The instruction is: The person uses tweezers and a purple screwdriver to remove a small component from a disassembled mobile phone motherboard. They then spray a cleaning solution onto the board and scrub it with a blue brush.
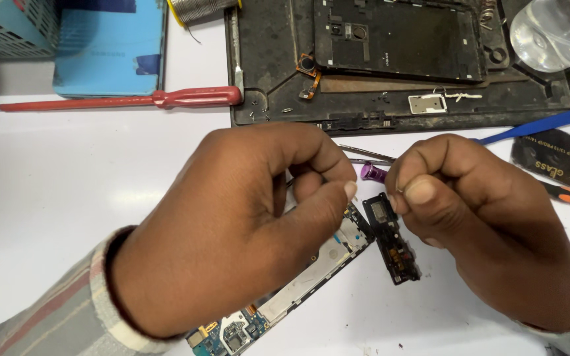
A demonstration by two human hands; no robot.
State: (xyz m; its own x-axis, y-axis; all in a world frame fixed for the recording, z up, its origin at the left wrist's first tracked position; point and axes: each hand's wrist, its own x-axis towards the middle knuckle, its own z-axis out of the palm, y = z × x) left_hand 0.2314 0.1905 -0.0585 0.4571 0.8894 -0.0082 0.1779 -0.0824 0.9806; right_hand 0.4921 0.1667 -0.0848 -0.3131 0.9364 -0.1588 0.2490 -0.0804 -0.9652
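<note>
Fingers of both hands pinch together over a phone's circuit board.

Left hand point(232, 224) steadies the circuit board point(311, 270) beneath it; right hand point(483, 217) grips a small black module point(390, 237), possibly with tweezers point(364, 153) behind its knuckles.

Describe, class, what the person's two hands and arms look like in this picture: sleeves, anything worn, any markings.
Both hands are bare: no gloves, rings or watch show. The left hand comes out of a long checked sleeve in grey and cream with reddish stripes, ending in a pale cuff at the wrist. The right hand shows only a sliver of similar pale fabric at the frame's lower right corner. Fingernails are short and unpainted.
</note>
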